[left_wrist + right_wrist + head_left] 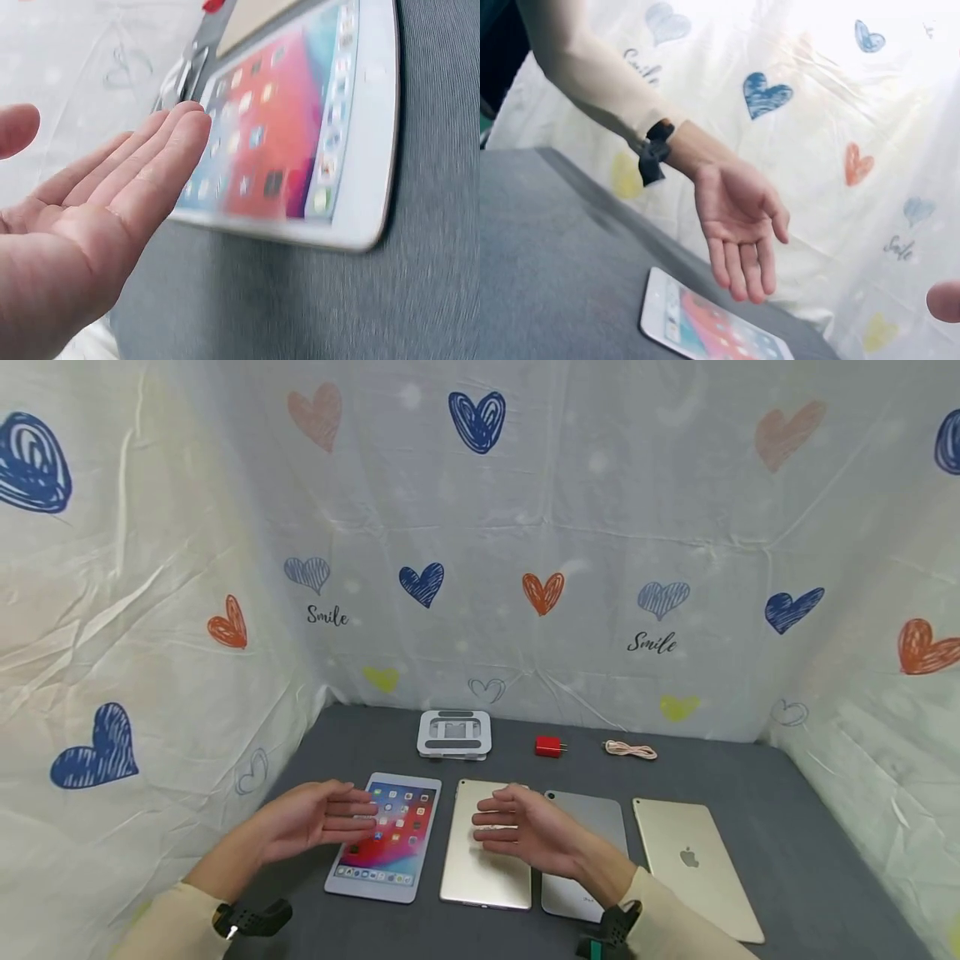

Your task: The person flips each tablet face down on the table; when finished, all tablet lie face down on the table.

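Note:
My left hand [318,818], fingers straight and palm turned inward, hovers at the left side of a white tablet [386,856] whose screen is lit with app icons. In the left wrist view the fingertips appear in front of that screen, with nothing in the hand. My right hand [536,831] is held with straight fingers above a gold tablet [483,877] lying face down, and it partly covers a grey tablet [592,818] beside it. It holds nothing. Only a fingertip [943,300] of it shows in the right wrist view. Farther right lies another gold tablet [697,852], back side up.
Behind the tablets are a folded white and grey stand [454,734], a red charger plug [548,746] and a coiled pale cable [630,750]. A dark grey cloth [795,852] covers the table. White curtains [480,510] printed with hearts enclose it at the back and sides.

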A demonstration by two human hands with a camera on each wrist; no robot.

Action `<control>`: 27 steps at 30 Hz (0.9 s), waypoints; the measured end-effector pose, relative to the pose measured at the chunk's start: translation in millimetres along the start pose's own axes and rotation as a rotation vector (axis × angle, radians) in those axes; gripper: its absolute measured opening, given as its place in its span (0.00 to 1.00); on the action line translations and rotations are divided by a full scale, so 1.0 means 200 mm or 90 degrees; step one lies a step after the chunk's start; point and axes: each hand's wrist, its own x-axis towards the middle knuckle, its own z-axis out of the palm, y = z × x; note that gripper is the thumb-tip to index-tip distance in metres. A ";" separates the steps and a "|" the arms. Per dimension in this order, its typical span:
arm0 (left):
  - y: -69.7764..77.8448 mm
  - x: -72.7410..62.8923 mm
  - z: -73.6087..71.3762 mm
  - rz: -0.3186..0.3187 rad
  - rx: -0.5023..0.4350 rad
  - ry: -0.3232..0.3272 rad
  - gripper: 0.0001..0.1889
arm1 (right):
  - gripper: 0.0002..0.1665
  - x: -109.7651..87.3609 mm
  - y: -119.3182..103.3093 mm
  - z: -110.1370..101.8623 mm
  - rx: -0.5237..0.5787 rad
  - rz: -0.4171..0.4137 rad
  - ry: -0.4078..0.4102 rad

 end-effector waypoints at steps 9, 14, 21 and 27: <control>-0.02 -0.04 -0.11 -0.012 0.060 0.076 0.35 | 0.48 0.14 0.09 0.13 0.044 0.002 -0.013; -0.04 -0.04 -0.14 -0.036 0.142 0.140 0.35 | 0.49 0.20 0.13 0.17 0.064 0.022 -0.010; -0.07 -0.01 -0.10 -0.046 0.142 0.207 0.32 | 0.50 0.26 0.16 0.19 0.067 0.039 0.005; -0.08 0.02 -0.08 -0.053 0.136 0.239 0.31 | 0.48 0.28 0.18 0.20 0.077 0.029 0.018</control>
